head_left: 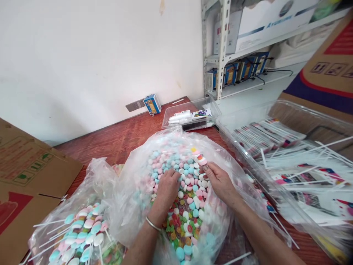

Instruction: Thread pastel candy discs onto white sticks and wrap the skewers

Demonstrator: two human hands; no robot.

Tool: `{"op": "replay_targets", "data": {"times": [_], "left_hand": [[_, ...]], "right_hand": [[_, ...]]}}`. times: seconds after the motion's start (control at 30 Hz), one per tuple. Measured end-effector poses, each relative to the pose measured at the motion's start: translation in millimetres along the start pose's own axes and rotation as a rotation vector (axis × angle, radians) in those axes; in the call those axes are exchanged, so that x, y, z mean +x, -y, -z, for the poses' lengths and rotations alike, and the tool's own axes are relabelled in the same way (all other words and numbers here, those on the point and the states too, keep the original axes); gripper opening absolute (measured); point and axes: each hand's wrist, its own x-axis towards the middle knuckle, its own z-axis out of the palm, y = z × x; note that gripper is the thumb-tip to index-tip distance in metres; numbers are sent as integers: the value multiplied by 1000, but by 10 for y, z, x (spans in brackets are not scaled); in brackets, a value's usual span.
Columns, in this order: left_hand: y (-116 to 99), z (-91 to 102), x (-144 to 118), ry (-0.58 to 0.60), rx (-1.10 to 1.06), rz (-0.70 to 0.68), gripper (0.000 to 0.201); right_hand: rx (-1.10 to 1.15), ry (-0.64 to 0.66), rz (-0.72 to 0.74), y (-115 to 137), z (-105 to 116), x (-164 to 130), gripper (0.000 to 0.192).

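In front of me a large clear plastic bag (132, 165) lies spread open, full of loose pastel marshmallow candies (190, 171) in pink, white and blue. Nearer to me in it are coloured gummy rings (179, 224). My left hand (168, 186), a bangle on its wrist, reaches down among the candies with fingers curled; what they pinch is hidden. My right hand (220, 180) is closed on the near end of a candy skewer (199, 157), a short row of pink, white, yellow and red pieces tilted over the bag's far right part. Its stick cannot be made out.
Finished candy skewers (85, 228) with white sticks fill a bag at left, beside a cardboard box (30, 184). A clear bin (245, 158) at right holds sticks and printed packaging. Behind stand a smaller clear tray (168, 119), a blue device (152, 104) and a metal shelf (223, 48).
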Motion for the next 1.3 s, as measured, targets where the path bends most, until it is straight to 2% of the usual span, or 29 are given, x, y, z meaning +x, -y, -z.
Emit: {"op": "replay_targets", "data": {"times": [0.13, 0.23, 0.37, 0.5, 0.6, 0.77, 0.87, 0.93, 1.0, 1.07, 1.2, 1.3], "left_hand": [[-31, 51, 20, -79, -183, 45, 23], [-56, 17, 104, -148, -277, 52, 25], [-42, -63, 210, -117, -303, -34, 29], [14, -91, 210, -91, -338, -42, 22], [21, -102, 187, -93, -278, 27, 21], [-37, -128, 182, -65, 39, 176, 23], [-49, -145, 193, -28, 45, 161, 25], [-47, -155, 193, -46, -14, 156, 22], [-57, -151, 180, -101, -155, 190, 15], [-99, -121, 156, -138, -451, 281, 13], [-287, 2, 84, -116, -1271, 472, 31], [-441, 85, 35, -106, -1596, 515, 46]], "right_hand": [[2, -10, -8, -8, -11, 12, 31], [-12, -14, -5, -4, -9, 16, 30], [-37, -16, 15, 2, -8, 19, 31], [-50, -21, 22, 8, -16, 17, 31], [-69, -11, 38, 8, -29, 13, 32], [-83, -11, 46, -11, -45, 21, 32], [-87, -5, 50, -22, -48, 24, 32], [-87, 4, 53, -24, -58, 19, 31], [-88, 14, 58, -23, -84, 3, 31], [-84, 10, 51, -15, -128, -23, 30], [77, 37, -12, 32, -234, -90, 15], [176, 64, -33, 82, -272, -121, 16]]}}
